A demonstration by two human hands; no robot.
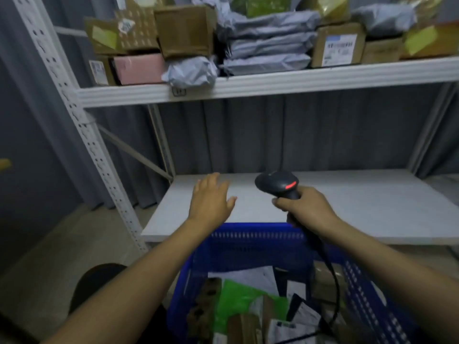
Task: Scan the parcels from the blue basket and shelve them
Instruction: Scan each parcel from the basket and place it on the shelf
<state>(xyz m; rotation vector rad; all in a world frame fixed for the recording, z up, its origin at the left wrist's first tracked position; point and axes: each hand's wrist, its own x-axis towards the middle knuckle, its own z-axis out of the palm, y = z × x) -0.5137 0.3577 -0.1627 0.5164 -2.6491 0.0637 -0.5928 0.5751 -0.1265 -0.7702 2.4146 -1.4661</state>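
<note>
The scanner is gripped in the right hand, ready for reading labels; the left hand is held flat and empty over the lower shelf. Parcels are waiting in the blue basket below.

Box labels blurred; no legible text.

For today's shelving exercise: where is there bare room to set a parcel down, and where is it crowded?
The lower shelf is bare across its width, beyond the left hand and the scanner in the right hand. Crowded: the upper shelf, packed with boxes and grey mailers, and the blue basket, full of parcels.
</note>
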